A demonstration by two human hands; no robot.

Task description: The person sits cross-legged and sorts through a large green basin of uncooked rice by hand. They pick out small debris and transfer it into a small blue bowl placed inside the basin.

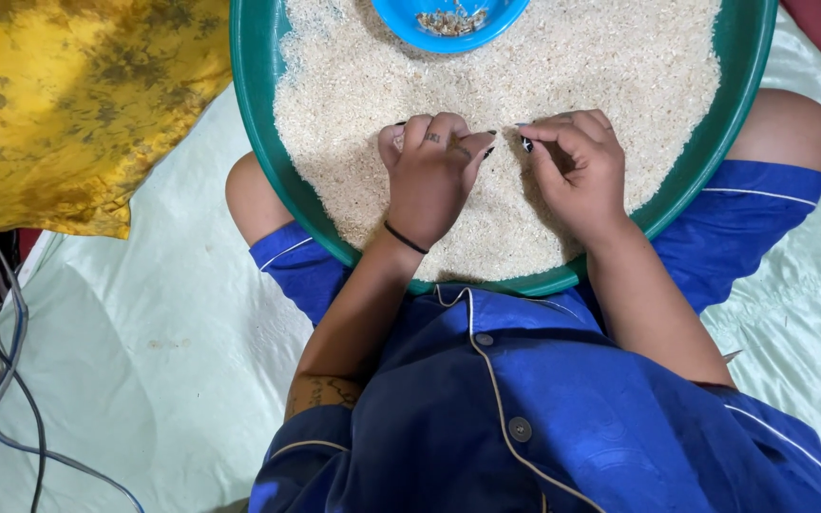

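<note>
A wide green basin [257, 123] full of pale rice [620, 66] rests on my lap. My left hand [432, 176] lies on the rice with its fingers curled under, a black band at the wrist. My right hand [577, 166] sits beside it, thumb and fingertips pinched together on the grains; whether it holds anything is too small to tell. A small blue bowl [401, 24] with brownish bits in it sits in the rice at the far side, apart from both hands.
A yellow patterned cushion [59, 104] lies at the upper left beside the basin. Pale green satin sheet [144, 332] covers the surface around me. Cables [11, 380] trail at the lower left edge.
</note>
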